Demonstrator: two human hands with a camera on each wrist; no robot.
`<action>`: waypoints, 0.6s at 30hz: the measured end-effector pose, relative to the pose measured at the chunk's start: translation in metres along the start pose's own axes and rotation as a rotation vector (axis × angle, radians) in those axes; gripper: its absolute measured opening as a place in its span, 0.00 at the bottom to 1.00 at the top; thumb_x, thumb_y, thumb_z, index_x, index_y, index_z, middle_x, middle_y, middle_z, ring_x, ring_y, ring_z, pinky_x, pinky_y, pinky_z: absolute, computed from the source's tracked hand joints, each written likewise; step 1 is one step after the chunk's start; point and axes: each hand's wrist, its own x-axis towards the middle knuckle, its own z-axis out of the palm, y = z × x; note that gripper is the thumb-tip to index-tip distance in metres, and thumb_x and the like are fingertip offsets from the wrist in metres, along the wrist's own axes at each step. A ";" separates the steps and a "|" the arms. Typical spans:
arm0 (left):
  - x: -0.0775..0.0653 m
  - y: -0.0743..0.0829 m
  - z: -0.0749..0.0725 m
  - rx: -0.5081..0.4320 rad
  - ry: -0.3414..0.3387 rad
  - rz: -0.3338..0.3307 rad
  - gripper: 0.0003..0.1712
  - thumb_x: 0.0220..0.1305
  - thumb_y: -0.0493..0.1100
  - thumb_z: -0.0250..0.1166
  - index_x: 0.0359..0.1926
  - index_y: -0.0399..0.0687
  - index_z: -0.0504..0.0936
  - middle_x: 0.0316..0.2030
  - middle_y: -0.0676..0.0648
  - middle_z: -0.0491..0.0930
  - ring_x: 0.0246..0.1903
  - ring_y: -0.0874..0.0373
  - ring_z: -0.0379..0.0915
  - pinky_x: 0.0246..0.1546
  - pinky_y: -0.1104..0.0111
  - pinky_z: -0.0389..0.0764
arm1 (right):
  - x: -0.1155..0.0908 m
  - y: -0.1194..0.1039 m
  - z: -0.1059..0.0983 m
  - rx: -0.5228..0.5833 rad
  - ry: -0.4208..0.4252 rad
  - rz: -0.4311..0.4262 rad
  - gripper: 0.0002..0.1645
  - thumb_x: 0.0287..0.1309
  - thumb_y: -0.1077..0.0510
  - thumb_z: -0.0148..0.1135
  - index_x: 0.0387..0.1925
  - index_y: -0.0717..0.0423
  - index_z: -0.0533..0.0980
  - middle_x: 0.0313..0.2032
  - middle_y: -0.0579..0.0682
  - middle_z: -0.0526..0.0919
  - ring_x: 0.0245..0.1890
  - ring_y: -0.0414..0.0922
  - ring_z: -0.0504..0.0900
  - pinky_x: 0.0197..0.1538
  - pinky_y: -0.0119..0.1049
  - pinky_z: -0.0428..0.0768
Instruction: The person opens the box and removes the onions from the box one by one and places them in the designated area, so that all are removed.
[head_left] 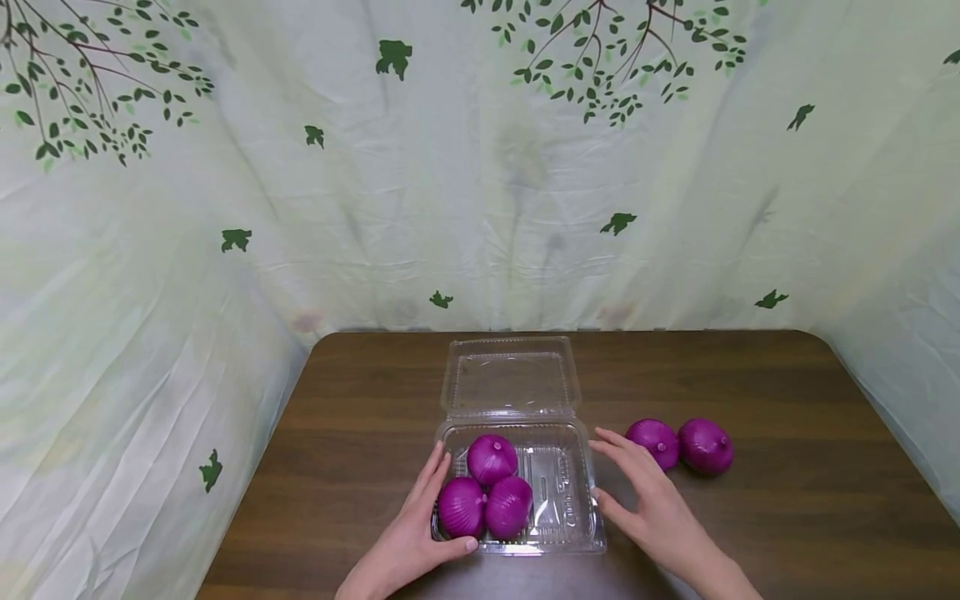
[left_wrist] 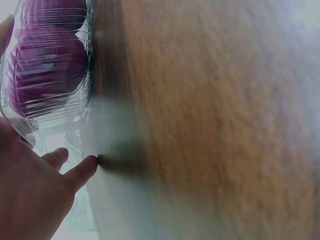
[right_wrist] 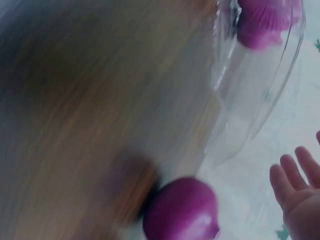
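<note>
Container [head_left: 558, 483] (lid [head_left: 512, 379] open): three purple onions [head_left: 508, 507] inside.

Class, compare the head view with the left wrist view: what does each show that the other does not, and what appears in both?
Only the head view: the right hand, the two loose purple onions and the green leaf prints.

Only the left wrist view: a low, close look at the ribbed outside of the clear container.

Both: the left hand, the container, purple onions inside it and the brown table.
</note>
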 end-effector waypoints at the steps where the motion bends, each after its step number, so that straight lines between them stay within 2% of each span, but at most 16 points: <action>1: 0.000 0.000 0.000 -0.001 0.000 -0.001 0.67 0.47 0.64 0.76 0.78 0.51 0.47 0.77 0.64 0.32 0.74 0.50 0.40 0.63 0.46 0.63 | 0.000 -0.003 0.002 0.007 -0.012 -0.003 0.38 0.53 0.61 0.72 0.66 0.46 0.70 0.67 0.50 0.68 0.66 0.49 0.65 0.66 0.26 0.57; 6: 0.001 0.000 0.001 -0.003 -0.002 -0.003 0.67 0.46 0.65 0.76 0.78 0.51 0.47 0.77 0.64 0.32 0.74 0.49 0.41 0.63 0.45 0.63 | 0.000 -0.013 0.017 0.042 -0.054 -0.025 0.38 0.55 0.61 0.71 0.67 0.45 0.68 0.68 0.49 0.68 0.65 0.47 0.66 0.66 0.30 0.61; 11: 0.001 -0.001 0.000 0.006 0.016 0.023 0.67 0.46 0.64 0.76 0.78 0.49 0.48 0.77 0.61 0.34 0.74 0.49 0.41 0.63 0.45 0.62 | 0.001 -0.021 0.029 0.090 -0.072 -0.045 0.39 0.56 0.61 0.70 0.68 0.45 0.67 0.67 0.48 0.68 0.65 0.46 0.67 0.64 0.34 0.67; 14: 0.001 -0.001 0.000 0.005 0.023 0.034 0.67 0.46 0.64 0.77 0.78 0.48 0.48 0.77 0.59 0.34 0.74 0.47 0.42 0.63 0.44 0.63 | 0.004 -0.025 0.035 0.112 -0.082 -0.055 0.38 0.56 0.61 0.70 0.67 0.43 0.68 0.67 0.46 0.69 0.65 0.46 0.69 0.62 0.40 0.72; 18: 0.002 -0.002 0.000 0.003 0.012 0.021 0.67 0.46 0.64 0.77 0.78 0.49 0.48 0.77 0.60 0.33 0.74 0.48 0.41 0.63 0.45 0.63 | 0.008 -0.029 0.042 0.131 -0.132 -0.040 0.35 0.58 0.60 0.69 0.65 0.36 0.71 0.67 0.41 0.69 0.65 0.46 0.69 0.59 0.49 0.74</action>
